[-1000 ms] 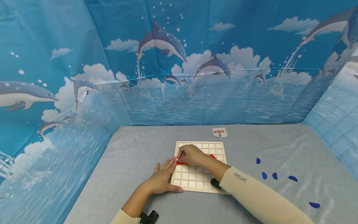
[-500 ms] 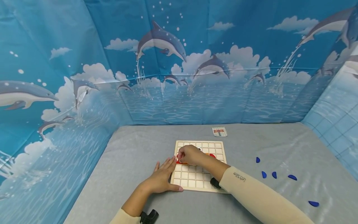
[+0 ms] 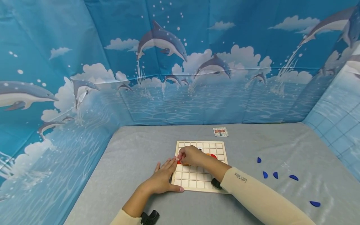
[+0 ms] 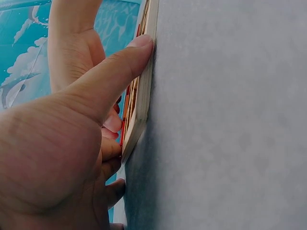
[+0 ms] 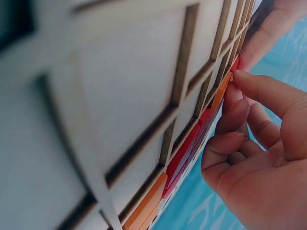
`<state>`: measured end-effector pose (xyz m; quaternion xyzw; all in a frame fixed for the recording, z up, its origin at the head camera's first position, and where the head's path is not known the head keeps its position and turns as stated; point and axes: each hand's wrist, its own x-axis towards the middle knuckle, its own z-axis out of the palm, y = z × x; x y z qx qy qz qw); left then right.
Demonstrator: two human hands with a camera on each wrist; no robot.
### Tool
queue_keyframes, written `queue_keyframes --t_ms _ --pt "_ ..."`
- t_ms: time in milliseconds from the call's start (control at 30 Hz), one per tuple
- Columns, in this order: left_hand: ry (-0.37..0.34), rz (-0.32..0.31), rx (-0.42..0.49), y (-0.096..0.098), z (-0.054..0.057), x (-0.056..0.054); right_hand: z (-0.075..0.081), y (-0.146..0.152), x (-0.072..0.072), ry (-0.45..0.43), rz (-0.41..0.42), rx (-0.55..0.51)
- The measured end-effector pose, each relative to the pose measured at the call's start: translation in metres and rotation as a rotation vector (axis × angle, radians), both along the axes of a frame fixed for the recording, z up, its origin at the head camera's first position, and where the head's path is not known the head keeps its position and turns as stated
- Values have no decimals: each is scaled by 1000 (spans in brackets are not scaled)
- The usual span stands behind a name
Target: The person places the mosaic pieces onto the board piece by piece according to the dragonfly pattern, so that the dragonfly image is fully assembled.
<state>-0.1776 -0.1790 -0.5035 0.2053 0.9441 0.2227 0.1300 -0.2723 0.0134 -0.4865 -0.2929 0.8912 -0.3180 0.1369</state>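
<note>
A wooden grid board (image 3: 194, 181) lies on the grey cloth. My left hand (image 3: 163, 179) is spread at the board's left side, fingers straight; its thumb (image 4: 139, 45) rests against the near edge. Over the board's left columns, my right hand (image 3: 192, 155) has its thumb and curled fingers on a small red piece (image 3: 179, 162) by the left rim. In the right wrist view, the thumb tip meets that red piece (image 5: 235, 63) beside an orange piece (image 5: 220, 88). More red pieces (image 5: 182, 158) sit in the row. The right hand and forearm hide part of the board.
Several blue half-round pieces (image 3: 265, 175) lie scattered on the cloth at right. A small printed pattern card (image 3: 220, 132) is behind the board. A blue dolphin-print curtain (image 3: 174, 103) encloses the back and sides.
Both hands stay at the same places. The right fingers shift only slightly over the red piece at the left rim.
</note>
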Motion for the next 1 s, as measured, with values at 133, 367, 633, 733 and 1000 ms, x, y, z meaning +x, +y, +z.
queue_keyframes --t_ms 133,367,633,733,1000 --pt "-6 -2 -6 0 -1 0 4 3 2 -22 2 -36" --pt "-11 7 -6 1 -1 -1 26 20 1 -80 -46 -197" --pt "-19 20 -2 1 -1 -1 53 59 4 -119 -150 -368" --pt "-20 29 -4 1 -1 -2 58 78 6 -124 -187 -419" --pt "-22 28 2 2 -3 -1 66 137 13 -90 -301 -452"
